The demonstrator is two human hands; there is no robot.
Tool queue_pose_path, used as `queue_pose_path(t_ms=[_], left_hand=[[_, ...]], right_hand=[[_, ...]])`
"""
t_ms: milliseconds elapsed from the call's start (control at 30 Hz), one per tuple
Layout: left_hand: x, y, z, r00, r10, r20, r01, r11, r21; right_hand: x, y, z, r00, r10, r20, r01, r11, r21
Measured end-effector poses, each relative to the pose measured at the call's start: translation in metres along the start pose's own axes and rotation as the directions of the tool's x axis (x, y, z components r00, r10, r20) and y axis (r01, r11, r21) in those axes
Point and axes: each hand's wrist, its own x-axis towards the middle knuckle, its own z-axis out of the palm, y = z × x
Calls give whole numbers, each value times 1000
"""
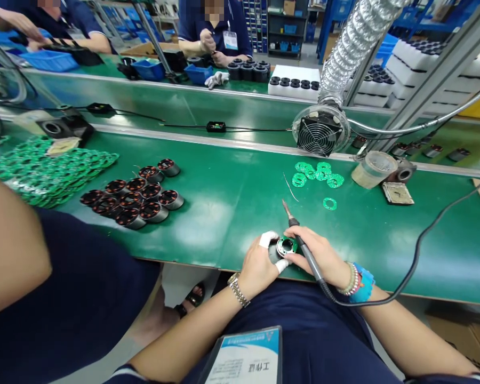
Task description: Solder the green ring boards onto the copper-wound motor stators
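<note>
Near the table's front edge, my left hand, with white covers on thumb and forefinger, grips a round motor part. A green ring board sits on top of that part. My right hand holds a soldering iron, its tip pointing up and away over the table, while thumb and forefinger reach the ring's right side. Beyond the iron tip lies a thin piece of wire. A single green ring and a small group of rings lie farther back.
Several motor parts and stacked green boards stand left, beside a neighbouring person. A fan with a silver duct hangs at the back. A plastic tub and sponge tray are right; the iron's cable curves rightward.
</note>
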Motion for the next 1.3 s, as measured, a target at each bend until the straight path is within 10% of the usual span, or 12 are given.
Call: queue_pose_path(t_ms=[267,433,633,867,1300], left_hand=[[12,-17,-36,971,95,219,-4,924,-382],[27,-3,-25,933,-93,347,308,705,-639],[31,-4,-26,862,-129,489,458,612,-645],[33,-11,-30,814,-123,567,518,595,-615],[27,-6,-28,873,-87,480,405,677,-614]], right_hand=[[5,9,-11,996,-41,78,40,999,16],[4,7,-9,999,-12,36,9,998,56],[4,-2,-5,977,72,-201,-55,995,87],[-2,-14,-10,989,10,-150,-4,999,38],[-7,-7,1,987,-101,-124,95,994,-56]])
